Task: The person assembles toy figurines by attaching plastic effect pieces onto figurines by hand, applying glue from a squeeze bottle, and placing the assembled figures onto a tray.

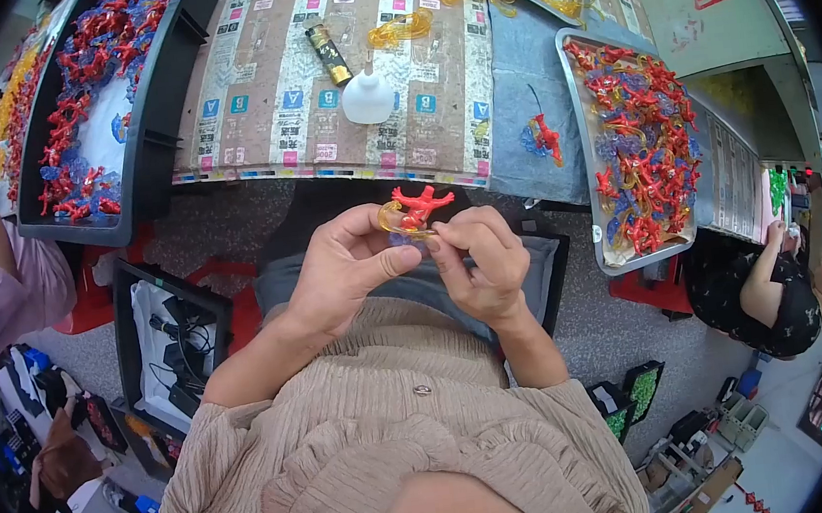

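Over my lap, I hold a small red plastic figurine (418, 208) with outstretched arms, a clear yellow curved piece (389, 221) and a bit of blue at its base. My left hand (347, 263) grips it from the left, thumb and fingers closed round its lower part. From the right, my right hand (483, 261) pinches the end of the yellow piece by the figurine. A white squeeze bottle (368, 99) stands on the table beyond my hands. Beside it lie a black and gold cylinder (328, 55) and loose yellow pieces (401, 28).
A dark bin (138, 174) of red and blue figurines stands left, a metal tray (609, 255) of similar ones right. One figurine (546, 138) lies on blue cloth. Yellow parts fill a far tray (571, 14). A box with cables (180, 343) sits lower left. People work either side.
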The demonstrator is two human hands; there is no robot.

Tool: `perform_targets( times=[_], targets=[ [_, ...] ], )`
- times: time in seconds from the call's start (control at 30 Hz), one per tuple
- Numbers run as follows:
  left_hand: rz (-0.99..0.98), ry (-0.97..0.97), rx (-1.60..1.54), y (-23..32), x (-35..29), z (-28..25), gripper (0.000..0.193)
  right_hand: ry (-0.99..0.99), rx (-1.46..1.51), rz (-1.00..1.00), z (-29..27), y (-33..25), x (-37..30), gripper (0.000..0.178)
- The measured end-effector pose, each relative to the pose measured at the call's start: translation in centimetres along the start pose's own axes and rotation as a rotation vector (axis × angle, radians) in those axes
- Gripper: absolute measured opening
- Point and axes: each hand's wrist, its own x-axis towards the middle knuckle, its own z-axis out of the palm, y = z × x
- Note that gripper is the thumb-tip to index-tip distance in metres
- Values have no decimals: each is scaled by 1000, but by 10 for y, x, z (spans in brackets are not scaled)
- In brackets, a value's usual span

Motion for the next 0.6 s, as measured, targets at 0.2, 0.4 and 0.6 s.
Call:
perform_targets(
  times=[0.2, 0.4, 0.6],
  targets=[
    [-38, -1, -5, -4, -2, -2, 31, -31, 59, 99, -2, -2, -1, 15],
    [-46, -42, 26, -2, 1, -3, 30, 40, 43, 95, 4, -1, -7, 14],
    [-38, -35, 28, -5, 0, -5, 29, 93, 7, 63, 11, 1, -13, 15]
  ],
)
